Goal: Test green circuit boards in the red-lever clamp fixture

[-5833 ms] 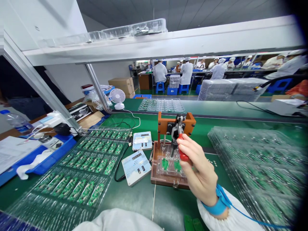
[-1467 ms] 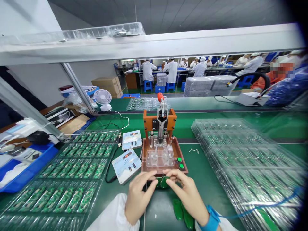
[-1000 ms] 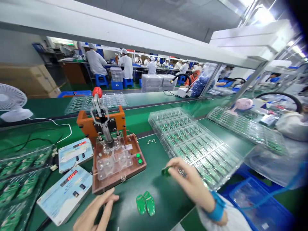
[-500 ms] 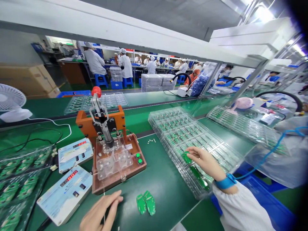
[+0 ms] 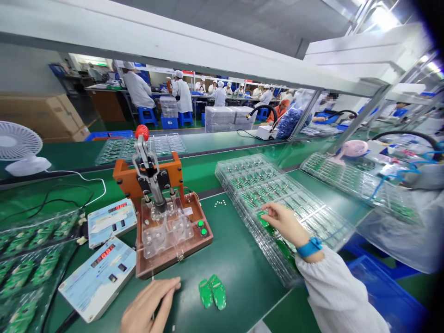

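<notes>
My right hand (image 5: 282,223), with a blue wrist strap (image 5: 310,247), reaches over the near left side of a stack of clear plastic trays (image 5: 256,231). Its thumb and fingertips are pinched at the edge of a green circuit board (image 5: 265,219) in a tray slot, and the fingers partly cover the board. My left hand (image 5: 149,306) lies low over the green bench, fingers stretched out, holding nothing that I can see. Two green circuit boards (image 5: 212,292) lie side by side to its right. Beyond it stands a test fixture (image 5: 173,259) with a red-knobbed toggle clamp (image 5: 142,132).
Two control boxes with red digits (image 5: 100,280) stand left of the fixture. Trays of boards (image 5: 24,273) lie at far left, near a white fan (image 5: 21,143). Small white pieces (image 5: 219,203) are scattered behind the fixture's right side. Co-workers sit at a far bench.
My right hand has moved slightly left and up along the tray, and the board at its fingertips now sits lower in the slot. My left hand has barely moved.
</notes>
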`<state>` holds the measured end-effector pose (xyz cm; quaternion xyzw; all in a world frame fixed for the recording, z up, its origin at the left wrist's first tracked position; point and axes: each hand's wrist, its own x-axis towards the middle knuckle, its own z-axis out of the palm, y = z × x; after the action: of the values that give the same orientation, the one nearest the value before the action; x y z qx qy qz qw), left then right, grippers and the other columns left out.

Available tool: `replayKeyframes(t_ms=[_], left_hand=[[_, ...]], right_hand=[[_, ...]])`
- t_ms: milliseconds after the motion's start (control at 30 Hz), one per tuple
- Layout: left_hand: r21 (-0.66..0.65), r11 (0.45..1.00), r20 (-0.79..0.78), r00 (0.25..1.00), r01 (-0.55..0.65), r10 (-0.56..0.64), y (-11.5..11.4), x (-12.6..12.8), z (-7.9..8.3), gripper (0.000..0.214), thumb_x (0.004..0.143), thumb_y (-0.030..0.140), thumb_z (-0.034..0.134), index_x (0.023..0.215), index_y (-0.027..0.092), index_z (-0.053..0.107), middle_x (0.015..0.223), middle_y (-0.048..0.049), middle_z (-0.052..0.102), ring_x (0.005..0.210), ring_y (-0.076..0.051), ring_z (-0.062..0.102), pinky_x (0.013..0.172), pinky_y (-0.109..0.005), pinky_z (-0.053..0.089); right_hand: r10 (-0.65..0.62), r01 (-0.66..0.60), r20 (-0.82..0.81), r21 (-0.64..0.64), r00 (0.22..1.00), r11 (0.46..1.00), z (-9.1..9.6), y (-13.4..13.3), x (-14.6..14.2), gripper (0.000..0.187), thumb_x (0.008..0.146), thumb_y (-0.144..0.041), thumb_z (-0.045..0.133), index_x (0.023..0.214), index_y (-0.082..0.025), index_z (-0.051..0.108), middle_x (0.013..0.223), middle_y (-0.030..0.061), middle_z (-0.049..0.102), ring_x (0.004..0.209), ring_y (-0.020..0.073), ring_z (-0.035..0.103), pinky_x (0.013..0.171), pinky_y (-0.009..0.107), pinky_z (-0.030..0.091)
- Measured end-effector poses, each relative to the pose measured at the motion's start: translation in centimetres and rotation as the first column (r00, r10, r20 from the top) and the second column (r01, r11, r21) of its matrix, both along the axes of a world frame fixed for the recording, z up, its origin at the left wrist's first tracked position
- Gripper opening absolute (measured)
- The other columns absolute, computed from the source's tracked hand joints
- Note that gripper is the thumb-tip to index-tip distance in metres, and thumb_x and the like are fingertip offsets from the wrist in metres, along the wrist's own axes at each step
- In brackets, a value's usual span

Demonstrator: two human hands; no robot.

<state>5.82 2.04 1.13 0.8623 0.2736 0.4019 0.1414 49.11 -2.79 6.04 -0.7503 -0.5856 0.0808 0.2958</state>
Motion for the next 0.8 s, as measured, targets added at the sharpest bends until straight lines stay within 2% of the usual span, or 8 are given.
replayKeyframes(t_ms=[133, 300, 367, 433, 533, 600, 700, 800], left_hand=[[-0.011, 1.0, -0.001, 1.0, 0.0, 0.0, 0.0, 0.0, -0.2, 0.018, 0.1, 0.023, 0.056, 0.11, 0.025, 0.07, 0.099, -0.0011, 0.078, 0.087, -0.015, 0.076, 0.083, -0.02, 0.061], [-0.049, 0.998, -0.02, 0.999, -0.03, 0.029, -0.2, 0.8, 0.2, 0.016, 0.101, 0.026, 0.055, 0.106, 0.026, 0.071, 0.097, -0.0005, 0.077, 0.087, -0.015, 0.075, 0.082, -0.021, 0.061], [-0.089, 0.996, -0.05, 0.998, -0.031, 0.027, -0.6, 1.6, 0.4, 0.016, 0.102, 0.027, 0.054, 0.106, 0.026, 0.07, 0.1, -0.0009, 0.076, 0.092, -0.016, 0.073, 0.085, -0.024, 0.061], [-0.145, 0.989, -0.095, 0.995, -0.007, -0.007, -1.3, 2.6, 0.4, 0.015, 0.102, 0.026, 0.054, 0.105, 0.026, 0.068, 0.105, -0.0023, 0.074, 0.099, -0.018, 0.071, 0.087, -0.029, 0.062], [-0.224, 0.974, -0.185, 0.979, 0.043, -0.086, -2.5, 3.8, -0.1, 0.012, 0.1, 0.023, 0.056, 0.102, 0.025, 0.068, 0.113, -0.0044, 0.072, 0.109, -0.023, 0.068, 0.089, -0.037, 0.062], [-0.246, 0.968, -0.242, 0.964, 0.049, -0.11, -3.2, 4.2, -0.6, 0.008, 0.097, 0.022, 0.062, 0.102, 0.025, 0.067, 0.119, -0.005, 0.071, 0.115, -0.027, 0.066, 0.093, -0.044, 0.062], [-0.235, 0.972, -0.286, 0.954, 0.017, -0.085, -3.7, 4.4, -1.1, 0.017, 0.09, 0.022, 0.072, 0.105, 0.025, 0.067, 0.125, -0.0054, 0.07, 0.119, -0.031, 0.064, 0.095, -0.052, 0.062], [-0.217, 0.976, -0.305, 0.95, -0.003, -0.065, -3.7, 4.3, -1.2, 0.026, 0.083, 0.021, 0.08, 0.106, 0.025, 0.067, 0.125, -0.0052, 0.071, 0.119, -0.033, 0.064, 0.093, -0.055, 0.062]], right_hand=[[-0.007, 0.006, 0.064, 0.026, 0.998, 1.0, -0.1, 0.1, -0.3, 0.035, 0.097, -0.057, 0.054, 0.092, -0.024, 0.063, 0.067, -0.0019, 0.053, 0.059, 0.0196, 0.056, 0.055, 0.03, 0.042], [-0.047, 0.038, 0.087, 0.101, 0.995, 0.994, 1.9, -1.9, -2.8, 0.039, 0.101, -0.06, 0.049, 0.095, -0.023, 0.06, 0.073, 0.0013, 0.057, 0.064, 0.0212, 0.056, 0.059, 0.033, 0.044], [0.013, -0.019, 0.052, 0.106, 0.999, 0.994, 2.8, -3.1, -5.3, 0.032, 0.103, -0.054, 0.05, 0.1, -0.024, 0.062, 0.081, 0.0027, 0.062, 0.071, 0.021, 0.06, 0.065, 0.034, 0.048], [0.197, -0.196, -0.01, 0.056, 0.98, 0.979, 3.0, -4.2, -8.3, 0.021, 0.105, -0.044, 0.053, 0.104, -0.026, 0.064, 0.089, 0.0022, 0.067, 0.078, 0.0201, 0.064, 0.071, 0.032, 0.051], [0.512, -0.524, -0.131, -0.076, 0.849, 0.848, 1.7, -5.0, -12.6, 0.006, 0.101, -0.026, 0.064, 0.107, -0.026, 0.065, 0.106, 0.0015, 0.072, 0.099, 0.0209, 0.067, 0.087, 0.033, 0.054], [0.575, -0.597, -0.171, -0.141, 0.8, 0.79, 0.1, -5.1, -14.5, 0.021, 0.092, -0.019, 0.077, 0.11, -0.024, 0.066, 0.12, 0.0029, 0.071, 0.111, 0.0237, 0.065, 0.097, 0.038, 0.053], [0.544, -0.572, -0.183, -0.174, 0.819, 0.802, -2.0, -5.1, -15.7, 0.038, 0.082, -0.018, 0.087, 0.112, -0.022, 0.065, 0.128, 0.0059, 0.068, 0.118, 0.0271, 0.062, 0.102, 0.043, 0.052], [0.518, -0.553, -0.211, -0.171, 0.829, 0.816, -2.9, -5.2, -15.9, 0.041, 0.079, -0.016, 0.089, 0.11, -0.021, 0.064, 0.126, 0.005, 0.069, 0.116, 0.0264, 0.062, 0.101, 0.042, 0.053]])
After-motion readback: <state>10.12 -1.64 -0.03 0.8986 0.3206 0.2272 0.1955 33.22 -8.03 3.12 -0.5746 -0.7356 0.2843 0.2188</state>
